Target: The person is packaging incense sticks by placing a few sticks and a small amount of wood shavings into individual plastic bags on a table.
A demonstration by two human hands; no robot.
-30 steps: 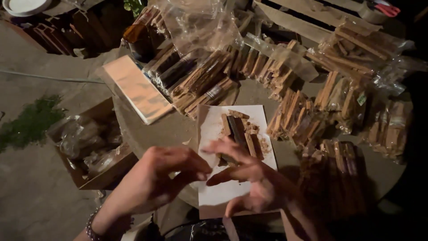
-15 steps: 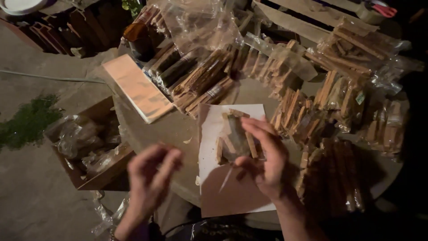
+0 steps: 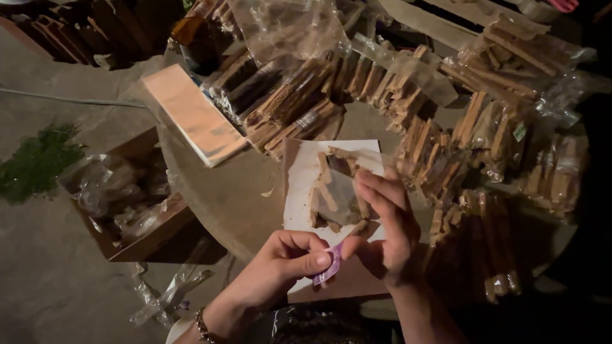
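My left hand (image 3: 280, 264) and my right hand (image 3: 386, 223) meet over the near edge of a round table (image 3: 223, 191). Both pinch a small purple slip (image 3: 329, 267) between thumb and fingers. My right hand also has a thin clear plastic bag (image 3: 344, 191) hanging from its fingers, partly over the sticks below. Under the hands lies a white sheet of paper (image 3: 299, 185) with a few loose wooden sticks (image 3: 325, 191) on it.
Bags of bundled wooden sticks (image 3: 484, 127) crowd the far and right side of the table. A flat pack of clear bags (image 3: 191, 114) overhangs the left edge. A cardboard box (image 3: 127, 197) of plastic bags stands on the ground at left, beside loose plastic (image 3: 169, 293).
My hands had parted half a second ago, the right lifting over the sticks. They have come back together at the near edge, both holding the purple slip.
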